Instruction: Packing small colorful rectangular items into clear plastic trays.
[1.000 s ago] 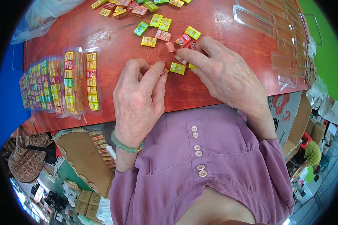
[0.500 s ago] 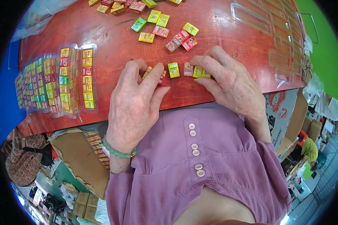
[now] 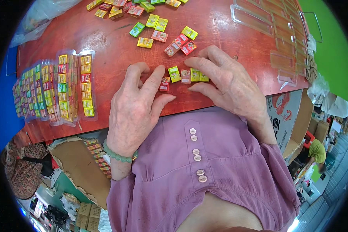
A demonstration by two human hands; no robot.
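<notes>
The left hand (image 3: pixel 137 102), its grip spread around the red box (image 3: pixel 165 84), and the right hand (image 3: pixel 231 80), likewise spread near the pink box (image 3: pixel 185 77), border a row on the table (image 3: pixel 118 46), probably to align it from both ends.

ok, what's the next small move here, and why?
Probably straighten the yellow-green box with the right hand: it lies askew between the red box and the pink box, and that hand's thumb and index finger are spread close by.
</notes>
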